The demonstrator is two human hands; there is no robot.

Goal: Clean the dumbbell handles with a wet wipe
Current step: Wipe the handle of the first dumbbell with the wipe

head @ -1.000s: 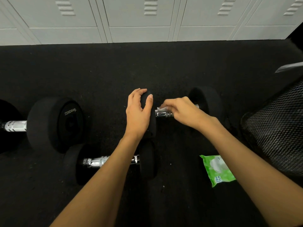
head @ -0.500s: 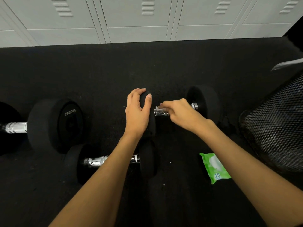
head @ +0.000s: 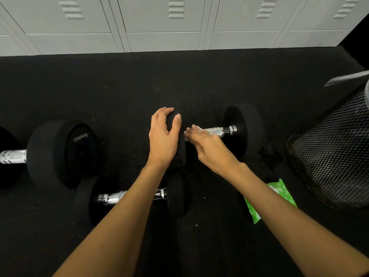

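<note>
A big dumbbell [head: 60, 152] lies on the black floor [head: 119, 92] at far left, and a small dumbbell [head: 111, 197] lies just in front of it, partly under the left forearm. The left hand [head: 163, 140] grips the left head of the far dumbbell [head: 247, 126], fingers together over the rim and thumb on the other side. The right hand [head: 207, 148] holds the wipe [head: 197, 127] on the left end of the chrome handle [head: 219, 130], fingers close together and bent over it. A green pack [head: 281, 192] lies under the right forearm, with a mesh bin [head: 335, 156] at far right. Lockers [head: 159, 23] line the back.
</note>
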